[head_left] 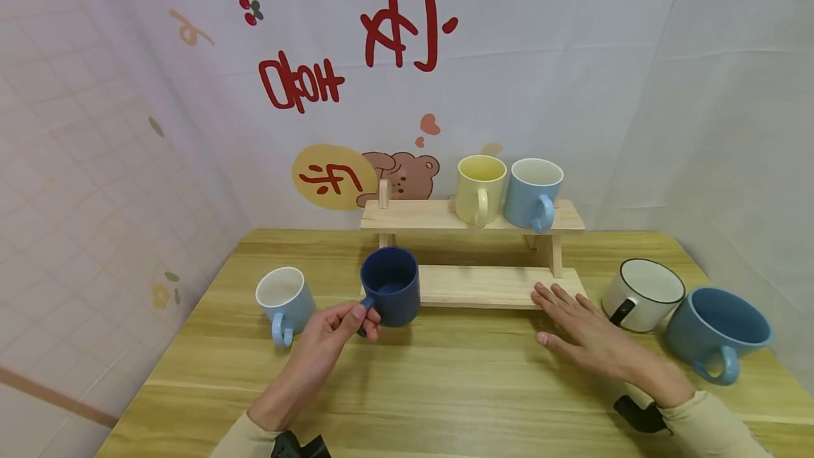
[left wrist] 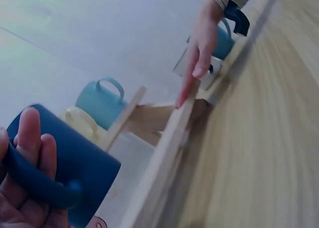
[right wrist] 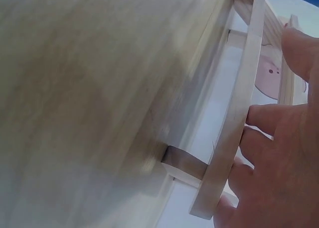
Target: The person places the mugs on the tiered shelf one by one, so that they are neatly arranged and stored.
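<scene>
My left hand (head_left: 337, 331) grips a dark blue mug (head_left: 399, 295) by its handle, fingers curled through it. In the head view the mug overlaps the left end of the lower board of a two-tier wooden rack (head_left: 483, 287). The left wrist view shows the handle (left wrist: 37, 180) up close, with fingers behind it. My right hand (head_left: 591, 338) lies with fingers extended, fingertips on the right end of that lower board. Seen from the right wrist, the fingertips (right wrist: 259, 116) rest along the board's edge (right wrist: 234, 113).
On the rack's top board stand a yellow mug (head_left: 473, 193) and a light blue mug (head_left: 524, 196). Another light blue mug (head_left: 289, 302) is left of my left hand. A white, black-rimmed mug (head_left: 636, 299) and a wide blue mug (head_left: 706, 331) stand at the table's right.
</scene>
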`<state>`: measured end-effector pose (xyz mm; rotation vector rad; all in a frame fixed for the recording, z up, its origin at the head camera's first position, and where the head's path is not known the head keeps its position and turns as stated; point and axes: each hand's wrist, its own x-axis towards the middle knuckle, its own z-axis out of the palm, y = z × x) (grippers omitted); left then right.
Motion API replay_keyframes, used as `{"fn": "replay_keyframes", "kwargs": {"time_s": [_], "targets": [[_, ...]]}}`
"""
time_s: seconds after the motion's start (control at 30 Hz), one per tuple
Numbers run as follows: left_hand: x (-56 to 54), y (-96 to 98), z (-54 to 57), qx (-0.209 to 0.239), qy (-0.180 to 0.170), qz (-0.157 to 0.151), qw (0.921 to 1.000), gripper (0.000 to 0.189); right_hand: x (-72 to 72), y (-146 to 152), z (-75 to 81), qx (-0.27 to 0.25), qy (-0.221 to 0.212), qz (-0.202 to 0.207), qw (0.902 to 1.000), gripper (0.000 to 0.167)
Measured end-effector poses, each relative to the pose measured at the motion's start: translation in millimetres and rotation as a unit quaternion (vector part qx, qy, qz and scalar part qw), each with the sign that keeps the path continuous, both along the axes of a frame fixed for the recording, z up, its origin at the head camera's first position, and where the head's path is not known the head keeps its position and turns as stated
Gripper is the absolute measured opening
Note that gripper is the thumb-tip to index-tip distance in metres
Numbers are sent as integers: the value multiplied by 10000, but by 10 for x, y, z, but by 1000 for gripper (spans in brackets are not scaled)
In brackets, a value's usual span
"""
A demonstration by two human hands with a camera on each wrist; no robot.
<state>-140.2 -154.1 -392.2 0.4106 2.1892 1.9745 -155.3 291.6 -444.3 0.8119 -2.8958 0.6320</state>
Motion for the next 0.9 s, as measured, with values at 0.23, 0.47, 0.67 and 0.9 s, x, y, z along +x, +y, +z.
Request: {"fn": "replay_keyframes", "kwargs": {"time_s": [0.23,0.47,0.67,0.9], "targets": [[-67,199,145,131,105,465,9988,42,5,-6,-2,-58,-27,-12,10000,66],[-174,333,232,436,97,544,9975,43,8,-14,-15,-76,48,-12,10000,66],[-251,415,288,630,197,540,9964,44,8,-20,-17,-176,-159,-35,9997,66],[-328,508,368,755,332,606,9947,44,12,-16,-16,-216,-111,-35,9997,66]]}}
